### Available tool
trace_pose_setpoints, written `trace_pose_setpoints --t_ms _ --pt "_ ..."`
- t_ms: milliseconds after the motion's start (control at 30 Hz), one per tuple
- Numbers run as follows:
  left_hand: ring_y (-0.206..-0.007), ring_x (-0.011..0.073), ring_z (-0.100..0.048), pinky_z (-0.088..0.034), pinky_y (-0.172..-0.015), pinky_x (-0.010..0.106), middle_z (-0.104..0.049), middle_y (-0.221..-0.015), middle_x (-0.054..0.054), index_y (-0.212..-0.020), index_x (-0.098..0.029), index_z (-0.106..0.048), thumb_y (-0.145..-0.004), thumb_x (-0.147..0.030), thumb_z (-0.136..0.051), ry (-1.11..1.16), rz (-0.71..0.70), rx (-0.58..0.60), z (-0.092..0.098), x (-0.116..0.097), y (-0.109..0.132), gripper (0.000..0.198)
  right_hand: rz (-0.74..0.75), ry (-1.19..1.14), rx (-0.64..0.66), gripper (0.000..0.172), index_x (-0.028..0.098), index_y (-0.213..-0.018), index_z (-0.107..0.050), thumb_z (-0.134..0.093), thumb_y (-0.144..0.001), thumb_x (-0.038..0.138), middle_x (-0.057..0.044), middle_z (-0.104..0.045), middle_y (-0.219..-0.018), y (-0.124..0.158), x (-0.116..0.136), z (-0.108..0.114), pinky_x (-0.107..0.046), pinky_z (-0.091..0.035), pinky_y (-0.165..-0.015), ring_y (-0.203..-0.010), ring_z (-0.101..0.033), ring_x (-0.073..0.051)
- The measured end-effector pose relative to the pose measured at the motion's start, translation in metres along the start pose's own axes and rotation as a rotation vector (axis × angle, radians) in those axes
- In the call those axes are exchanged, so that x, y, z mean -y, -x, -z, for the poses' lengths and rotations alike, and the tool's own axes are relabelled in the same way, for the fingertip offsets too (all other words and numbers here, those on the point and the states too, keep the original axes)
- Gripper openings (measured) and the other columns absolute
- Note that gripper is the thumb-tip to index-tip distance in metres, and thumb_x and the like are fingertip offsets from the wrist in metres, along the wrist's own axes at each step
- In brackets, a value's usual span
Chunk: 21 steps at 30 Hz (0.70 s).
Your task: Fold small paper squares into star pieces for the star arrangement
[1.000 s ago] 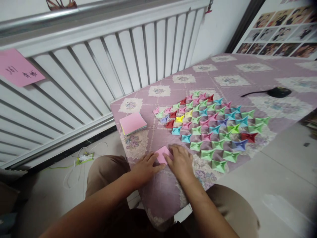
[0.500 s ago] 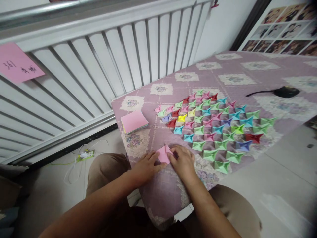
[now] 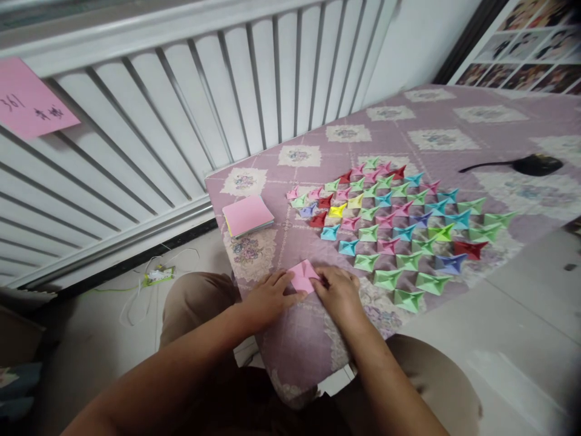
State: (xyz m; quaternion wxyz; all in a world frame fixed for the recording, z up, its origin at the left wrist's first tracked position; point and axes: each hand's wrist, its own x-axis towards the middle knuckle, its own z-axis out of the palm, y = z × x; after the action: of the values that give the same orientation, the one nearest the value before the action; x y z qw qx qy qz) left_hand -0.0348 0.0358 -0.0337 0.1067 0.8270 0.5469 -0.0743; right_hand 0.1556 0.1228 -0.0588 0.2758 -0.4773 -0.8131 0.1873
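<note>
A small square of pink folded paper lies on the tablecloth near the table's front edge, creases meeting at its middle. My left hand rests flat at its left side, fingers stretched out and the thumb spread along the lower edge. At the right corner, my right hand is closed, with thumb and forefinger pinching a flap of the paper. Beyond my right hand stand several rows of folded paper pieces in green, pink, blue, red and yellow. To the upper left lies a stack of paper squares, pink on top.
A patterned purple tablecloth covers the table. A white radiator runs along the left, with a pink note on it. A black object with a thin tail lies at the far right. A power strip and cables are on the floor.
The paper's right flap has shifted under my right fingers, and its crease lines look different. My left hand stays at the left side. The camera view has moved slightly.
</note>
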Motion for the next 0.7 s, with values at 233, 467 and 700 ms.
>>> trace_pose_setpoints --t_ms 233,467,700 --pt "-0.138 0.0317 -0.021 -0.030 -0.106 0.051 -0.021 -0.152 0.006 -0.141 -0.041 -0.028 -0.095 -0.022 -0.038 0.001 -0.008 0.001 0.002 0.001 0.001 0.051 0.162 0.131 0.012 0.011 0.021 -0.074 -0.064 -0.059 -0.083 0.026 -0.001 -0.063 -0.076 0.002 -0.002 0.006 -0.033 -0.024 -0.076 -0.081 -0.053 -0.018" --pt "-0.137 0.0274 -0.024 -0.031 -0.106 0.046 -0.026 -0.151 0.007 -0.141 -0.032 -0.032 -0.093 -0.018 -0.036 -0.005 0.002 -0.007 0.008 0.001 0.001 0.050 0.348 0.225 0.020 0.014 0.020 -0.079 -0.065 -0.054 -0.088 0.023 -0.003 -0.064 -0.081 0.005 -0.004 0.009 -0.033 -0.025 -0.078 -0.082 -0.050 -0.017" --pt "-0.138 0.0228 -0.023 -0.030 -0.108 0.041 -0.029 -0.150 0.008 -0.145 -0.024 -0.022 -0.093 -0.014 -0.031 -0.016 0.003 -0.011 0.008 0.001 0.000 0.054 0.386 0.237 0.045 0.010 0.022 -0.089 -0.066 -0.057 -0.088 0.023 -0.003 -0.065 -0.086 0.009 -0.006 0.011 -0.032 -0.027 -0.079 -0.086 -0.049 -0.017"
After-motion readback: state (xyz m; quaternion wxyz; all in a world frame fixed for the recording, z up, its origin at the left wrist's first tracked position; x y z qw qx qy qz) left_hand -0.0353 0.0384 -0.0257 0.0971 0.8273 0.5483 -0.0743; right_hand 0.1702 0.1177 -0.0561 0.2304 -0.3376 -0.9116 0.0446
